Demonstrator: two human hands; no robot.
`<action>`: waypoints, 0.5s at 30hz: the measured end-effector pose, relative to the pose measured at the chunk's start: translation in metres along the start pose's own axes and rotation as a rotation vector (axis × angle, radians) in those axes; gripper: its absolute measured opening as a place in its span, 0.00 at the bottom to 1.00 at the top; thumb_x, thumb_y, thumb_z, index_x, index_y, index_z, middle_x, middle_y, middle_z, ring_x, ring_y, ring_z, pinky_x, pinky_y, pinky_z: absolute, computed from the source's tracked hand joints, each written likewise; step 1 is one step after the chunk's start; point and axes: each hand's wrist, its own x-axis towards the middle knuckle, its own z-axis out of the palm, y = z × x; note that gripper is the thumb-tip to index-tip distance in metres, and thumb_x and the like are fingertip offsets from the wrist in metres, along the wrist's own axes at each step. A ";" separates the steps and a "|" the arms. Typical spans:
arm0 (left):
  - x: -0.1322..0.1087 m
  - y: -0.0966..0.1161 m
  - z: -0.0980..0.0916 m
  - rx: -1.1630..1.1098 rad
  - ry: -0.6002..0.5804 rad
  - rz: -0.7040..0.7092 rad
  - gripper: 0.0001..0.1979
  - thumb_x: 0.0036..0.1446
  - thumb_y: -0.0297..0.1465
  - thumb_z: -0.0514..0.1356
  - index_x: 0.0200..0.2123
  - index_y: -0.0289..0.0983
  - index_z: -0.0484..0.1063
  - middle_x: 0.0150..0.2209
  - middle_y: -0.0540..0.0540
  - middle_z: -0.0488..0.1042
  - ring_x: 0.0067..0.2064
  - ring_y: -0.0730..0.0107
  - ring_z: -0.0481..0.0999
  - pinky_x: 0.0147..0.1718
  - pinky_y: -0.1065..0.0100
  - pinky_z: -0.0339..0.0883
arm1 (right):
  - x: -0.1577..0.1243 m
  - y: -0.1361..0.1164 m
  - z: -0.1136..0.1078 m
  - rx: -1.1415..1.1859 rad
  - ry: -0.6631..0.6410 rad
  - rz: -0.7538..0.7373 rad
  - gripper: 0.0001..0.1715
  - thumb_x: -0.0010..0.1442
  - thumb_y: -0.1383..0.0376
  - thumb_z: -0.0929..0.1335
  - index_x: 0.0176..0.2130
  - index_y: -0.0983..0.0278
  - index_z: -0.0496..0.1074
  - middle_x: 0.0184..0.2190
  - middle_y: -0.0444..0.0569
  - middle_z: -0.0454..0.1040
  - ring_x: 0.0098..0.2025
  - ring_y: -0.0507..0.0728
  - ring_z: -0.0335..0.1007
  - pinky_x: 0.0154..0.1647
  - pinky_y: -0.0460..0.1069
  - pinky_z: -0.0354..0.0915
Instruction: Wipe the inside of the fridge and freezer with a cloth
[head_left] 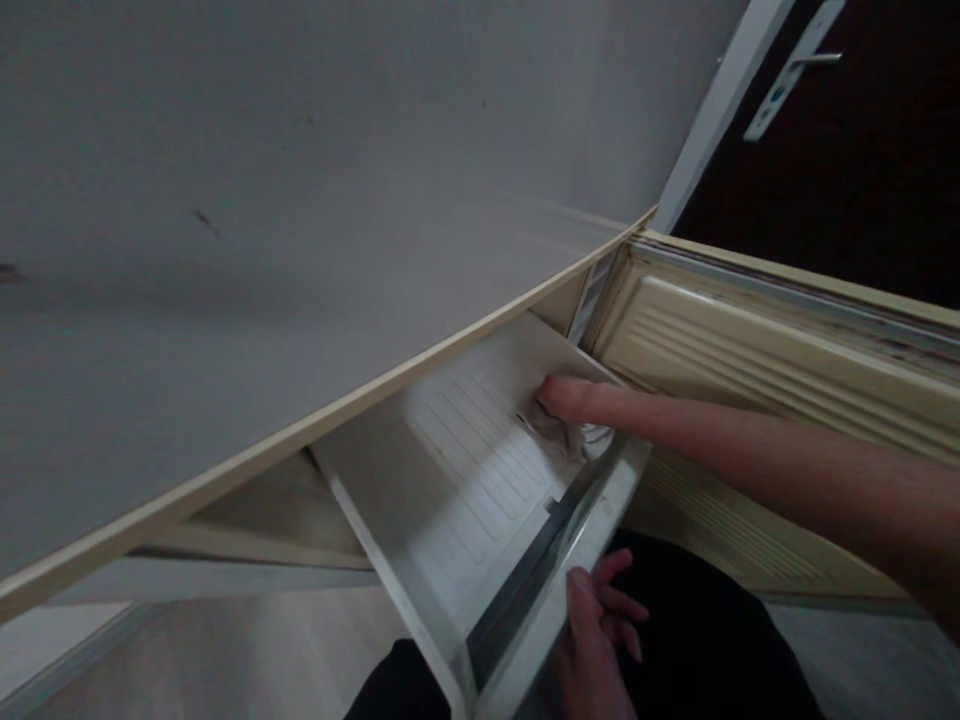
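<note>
A white plastic drawer point(480, 470) with ribbed grooves in its floor is pulled out from a cream-coloured cabinet. My right hand point(564, 398) reaches inside it at the right, closed on a crumpled greyish cloth point(555, 432) that lies against the drawer floor. At the drawer's front edge is my left hand point(596, 640), its thumb on the outer rim and its fingers spread below, apart from one another; it holds no loose thing.
An open cream door point(750, 340) with a stained seal stands at the right. Behind it is a dark door with a metal handle point(817, 60). A grey surface point(300, 200) fills the upper left. My dark-clothed knees are below the drawer, over a pale floor point(247, 650).
</note>
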 end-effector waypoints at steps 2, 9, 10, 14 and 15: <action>0.000 0.000 0.000 0.012 -0.001 0.017 0.43 0.46 0.69 0.61 0.39 0.34 0.85 0.25 0.43 0.76 0.28 0.70 0.66 0.27 0.70 0.53 | -0.017 0.000 0.008 -0.032 -0.108 0.009 0.16 0.60 0.76 0.70 0.48 0.79 0.81 0.48 0.68 0.80 0.51 0.66 0.80 0.49 0.50 0.71; 0.003 -0.002 0.001 0.013 0.010 0.028 0.44 0.44 0.70 0.61 0.36 0.32 0.85 0.22 0.43 0.74 0.25 0.70 0.65 0.25 0.69 0.52 | -0.036 -0.018 -0.014 -0.091 0.112 0.058 0.19 0.69 0.71 0.62 0.48 0.71 0.82 0.45 0.65 0.81 0.49 0.68 0.79 0.45 0.55 0.72; 0.004 -0.002 0.001 0.015 0.010 0.028 0.45 0.43 0.70 0.61 0.36 0.32 0.85 0.22 0.43 0.74 0.25 0.70 0.65 0.25 0.69 0.52 | -0.029 -0.018 -0.022 -0.139 0.257 0.042 0.21 0.70 0.71 0.60 0.47 0.71 0.81 0.46 0.66 0.80 0.51 0.69 0.77 0.48 0.56 0.71; 0.006 -0.004 -0.001 0.004 0.011 -0.020 0.45 0.39 0.71 0.63 0.35 0.33 0.85 0.21 0.43 0.73 0.25 0.71 0.65 0.26 0.69 0.51 | 0.017 -0.005 -0.052 -0.323 0.581 -0.081 0.29 0.71 0.73 0.53 0.56 0.76 0.77 0.61 0.68 0.70 0.66 0.71 0.59 0.63 0.62 0.60; 0.006 -0.004 -0.001 0.001 0.013 -0.031 0.45 0.38 0.71 0.63 0.35 0.33 0.85 0.21 0.44 0.73 0.25 0.71 0.65 0.26 0.69 0.51 | 0.029 0.001 -0.056 -0.335 0.565 -0.101 0.29 0.70 0.74 0.54 0.57 0.76 0.76 0.63 0.67 0.68 0.68 0.70 0.56 0.67 0.62 0.56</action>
